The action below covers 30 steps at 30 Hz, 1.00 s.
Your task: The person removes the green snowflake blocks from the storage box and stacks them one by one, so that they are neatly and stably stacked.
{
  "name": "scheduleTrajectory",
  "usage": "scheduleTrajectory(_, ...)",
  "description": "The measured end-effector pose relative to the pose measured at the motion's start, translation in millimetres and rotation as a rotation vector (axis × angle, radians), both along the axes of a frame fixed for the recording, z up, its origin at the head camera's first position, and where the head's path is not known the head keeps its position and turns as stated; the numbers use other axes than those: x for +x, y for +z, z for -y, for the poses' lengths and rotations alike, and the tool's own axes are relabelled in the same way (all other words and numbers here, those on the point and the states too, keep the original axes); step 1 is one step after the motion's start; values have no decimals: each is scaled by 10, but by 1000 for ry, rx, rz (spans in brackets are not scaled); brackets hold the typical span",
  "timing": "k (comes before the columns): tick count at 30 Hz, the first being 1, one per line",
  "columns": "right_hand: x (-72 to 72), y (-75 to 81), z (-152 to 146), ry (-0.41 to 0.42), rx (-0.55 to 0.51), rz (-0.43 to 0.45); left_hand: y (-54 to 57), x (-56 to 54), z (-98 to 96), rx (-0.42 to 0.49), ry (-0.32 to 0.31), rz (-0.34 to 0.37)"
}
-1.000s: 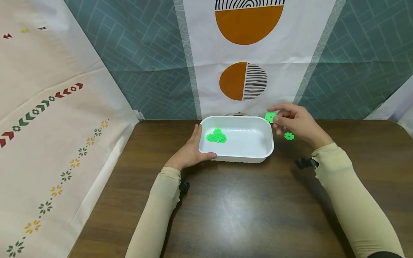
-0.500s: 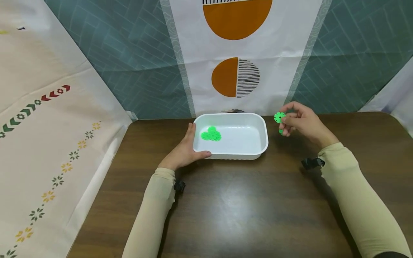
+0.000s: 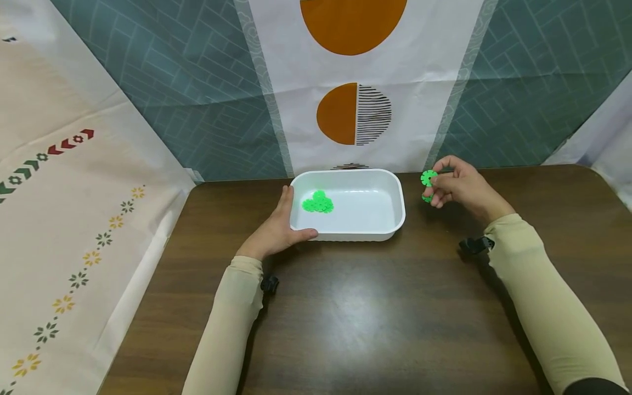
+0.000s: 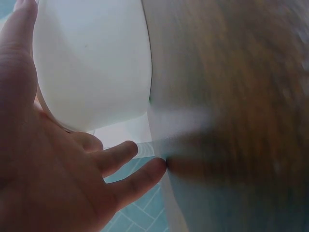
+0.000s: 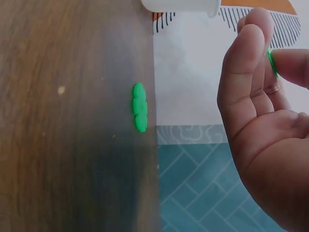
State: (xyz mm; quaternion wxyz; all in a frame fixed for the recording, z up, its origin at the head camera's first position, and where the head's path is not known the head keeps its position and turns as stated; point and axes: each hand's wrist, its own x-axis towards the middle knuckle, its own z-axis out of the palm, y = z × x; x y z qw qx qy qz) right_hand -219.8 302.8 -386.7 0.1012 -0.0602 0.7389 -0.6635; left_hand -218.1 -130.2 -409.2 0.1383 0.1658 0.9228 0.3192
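Observation:
My left hand (image 3: pixel 271 230) holds the left end of a white plastic tray (image 3: pixel 365 237), thumb along the near wall and forefinger at the end wall. The left wrist view shows the tray's wall (image 4: pixel 96 63) beside the hand, two fingers extended free below it. Inside the tray lies a small pile of green notched discs (image 3: pixel 318 203). Right of the tray, my right hand (image 3: pixel 459 187) pinches one green notched disc (image 3: pixel 427 178) upright between thumb and forefinger. Another green disc (image 5: pixel 140 107) lies on the table below that hand, partly hidden by fingers in the head view.
The brown wooden table (image 3: pixel 336 318) ends just behind the tray. A patterned cloth backdrop (image 3: pixel 217 99) hangs along that far edge. Pale embroidered cloth (image 3: pixel 64 208) borders the left side.
My right hand has moved rightward from the tray's right corner with its disc, now partly covering the disc on the table. The left hand stays on the tray. The head view has shifted slightly.

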Motion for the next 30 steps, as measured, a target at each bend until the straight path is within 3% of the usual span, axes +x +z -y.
scheduleTrajectory(8, -49, -132, -161, 36, 46, 32, 10, -2, -12, 0, -10, 2)
scheduleTrajectory(22, -171, -371, -342, -22, 167, 171, 14, 14, -2, 3, -15, -3)
scheduleTrajectory(30, -187, -420, -341, -23, 183, 180, 22, 15, -20, 2, -15, -3)
